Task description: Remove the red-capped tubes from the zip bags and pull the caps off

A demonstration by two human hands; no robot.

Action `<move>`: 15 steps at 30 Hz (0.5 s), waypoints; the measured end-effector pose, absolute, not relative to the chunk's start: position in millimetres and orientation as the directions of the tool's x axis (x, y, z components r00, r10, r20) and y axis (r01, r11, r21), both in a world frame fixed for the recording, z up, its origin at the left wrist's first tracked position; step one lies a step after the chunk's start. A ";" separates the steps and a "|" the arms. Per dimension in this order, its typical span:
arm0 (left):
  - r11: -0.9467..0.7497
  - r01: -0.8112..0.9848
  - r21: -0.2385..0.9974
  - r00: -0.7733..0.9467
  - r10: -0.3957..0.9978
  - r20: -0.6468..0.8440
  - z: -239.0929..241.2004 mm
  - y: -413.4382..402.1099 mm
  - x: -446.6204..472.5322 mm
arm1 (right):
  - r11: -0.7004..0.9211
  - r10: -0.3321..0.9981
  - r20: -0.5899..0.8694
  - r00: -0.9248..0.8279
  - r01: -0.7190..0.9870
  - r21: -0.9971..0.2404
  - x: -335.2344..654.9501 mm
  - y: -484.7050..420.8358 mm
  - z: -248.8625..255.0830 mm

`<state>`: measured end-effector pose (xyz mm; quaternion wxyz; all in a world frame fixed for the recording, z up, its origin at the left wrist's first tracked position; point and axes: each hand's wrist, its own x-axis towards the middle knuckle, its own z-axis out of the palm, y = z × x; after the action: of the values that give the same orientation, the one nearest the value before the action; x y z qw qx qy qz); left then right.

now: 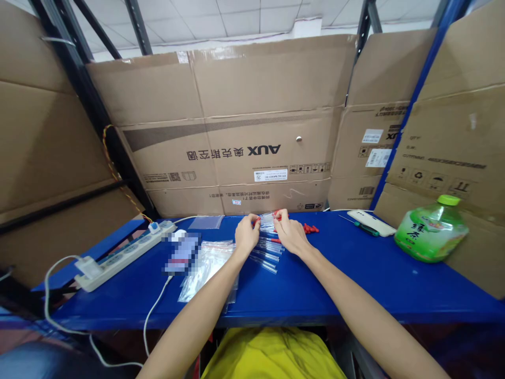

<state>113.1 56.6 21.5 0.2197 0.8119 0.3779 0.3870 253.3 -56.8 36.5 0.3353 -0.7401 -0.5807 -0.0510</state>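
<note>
Both of my hands meet over the middle of the blue table (300, 284). My left hand (246, 235) is closed in a pinch on the left end of a clear tube (267, 217) with red on it. My right hand (290, 232) pinches the same tube at its right end, fingers curled. Below and between the hands lie several clear plastic tubes (266, 252) in a loose row. A small heap of red caps (310, 228) sits just right of my right hand.
Clear plastic bags (209, 260) lie left of the tubes, with a white power strip (122, 255) and cables farther left. A green bottle (432, 231) lies on its side at right, near a white phone (371, 222) and a screwdriver. Cardboard boxes (236, 126) wall the back.
</note>
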 end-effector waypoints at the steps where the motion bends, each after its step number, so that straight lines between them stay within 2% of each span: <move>1: -0.618 0.402 0.676 0.378 0.784 0.492 21.2 58.0 114.3 | -0.112 0.849 0.430 0.308 0.899 -0.423 253.7 -55.2 34.9; 4: -0.598 0.278 0.752 0.275 0.799 0.534 20.2 61.4 117.7 | -0.070 0.903 0.373 0.212 0.930 -0.361 254.5 -53.1 29.1; 8: -0.523 0.189 0.831 0.165 0.851 0.498 21.4 63.3 118.1 | 0.062 0.935 0.351 0.056 0.947 -0.317 255.1 -53.9 23.2; 11: -0.502 0.166 0.849 0.139 0.864 0.484 22.8 62.9 117.9 | 0.050 0.939 0.338 0.057 0.953 -0.300 254.4 -54.0 21.8; 15: -0.484 0.135 0.865 0.190 0.869 0.457 20.5 62.1 120.6 | 0.011 0.943 0.319 0.089 0.954 -0.298 252.8 -52.3 21.8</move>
<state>120.6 62.1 20.5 0.3525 0.6863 0.3657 0.5206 252.8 -52.3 21.8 0.2239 -0.7031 -0.6748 -0.0123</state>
